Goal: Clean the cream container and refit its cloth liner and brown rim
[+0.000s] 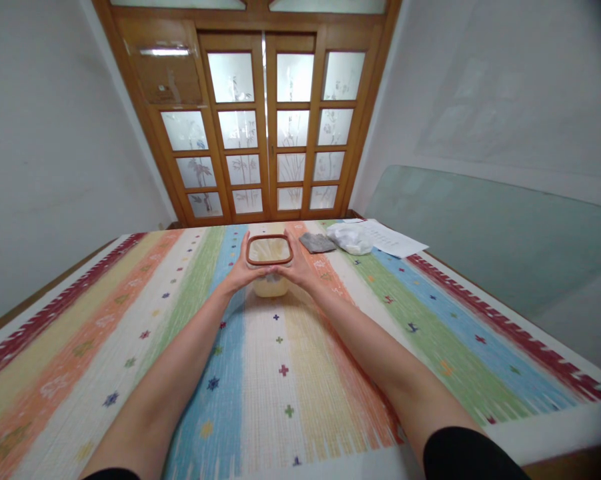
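Note:
A clear container (270, 287) with a brown-rimmed rectangular lid (269, 250) is at the middle of the far part of the striped cloth. My left hand (245, 269) grips its left side, and my right hand (297, 265) grips its right side. The thumbs meet at the near edge, just below the brown rim, while the fingers reach along the sides. What is inside the container cannot be made out.
Right of the container lie a grey folded cloth (317, 243), a crumpled white plastic bag (351, 238) and printed paper sheets (395, 239). The striped cloth (285, 400) covers the table. Wooden glazed doors (265, 133) stand beyond, with walls on both sides.

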A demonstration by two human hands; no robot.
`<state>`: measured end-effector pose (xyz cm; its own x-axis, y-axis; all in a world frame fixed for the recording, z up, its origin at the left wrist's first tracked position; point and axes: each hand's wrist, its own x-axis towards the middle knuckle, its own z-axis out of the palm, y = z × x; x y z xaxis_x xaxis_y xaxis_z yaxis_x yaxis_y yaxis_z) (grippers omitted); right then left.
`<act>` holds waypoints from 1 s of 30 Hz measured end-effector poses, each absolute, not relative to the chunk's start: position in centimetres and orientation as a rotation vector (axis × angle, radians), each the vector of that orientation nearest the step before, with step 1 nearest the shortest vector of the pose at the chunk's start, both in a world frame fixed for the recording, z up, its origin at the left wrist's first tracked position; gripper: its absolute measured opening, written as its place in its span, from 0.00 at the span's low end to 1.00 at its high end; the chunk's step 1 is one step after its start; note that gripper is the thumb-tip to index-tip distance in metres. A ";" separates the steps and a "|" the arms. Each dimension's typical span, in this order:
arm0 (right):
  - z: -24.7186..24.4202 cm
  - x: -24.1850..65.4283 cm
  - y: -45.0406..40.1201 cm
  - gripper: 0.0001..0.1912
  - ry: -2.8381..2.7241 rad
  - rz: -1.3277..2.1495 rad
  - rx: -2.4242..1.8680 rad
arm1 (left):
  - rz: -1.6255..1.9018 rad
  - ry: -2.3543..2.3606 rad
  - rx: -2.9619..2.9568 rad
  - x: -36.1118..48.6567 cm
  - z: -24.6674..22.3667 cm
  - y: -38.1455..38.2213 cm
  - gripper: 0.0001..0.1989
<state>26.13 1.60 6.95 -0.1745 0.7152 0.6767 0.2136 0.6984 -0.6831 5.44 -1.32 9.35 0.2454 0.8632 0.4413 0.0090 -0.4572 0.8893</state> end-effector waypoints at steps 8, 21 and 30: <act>6.0 25.4 1.3 0.73 -1.636 0.706 -0.677 | 1.406 0.833 1.707 5.8 8.0 -0.7 0.72; 4.2 24.1 1.8 0.70 -1.514 0.871 -0.628 | 1.460 0.772 1.657 6.7 5.3 0.4 0.65; 3.9 24.0 1.0 0.43 -1.477 0.898 -0.745 | 1.398 0.744 1.619 6.4 3.4 1.1 0.54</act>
<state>23.96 1.03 3.92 -0.1020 0.8599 0.5002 -0.0484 0.4979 -0.8659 6.37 1.09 3.35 0.1981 0.8596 0.4710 -0.0898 -0.4626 0.8820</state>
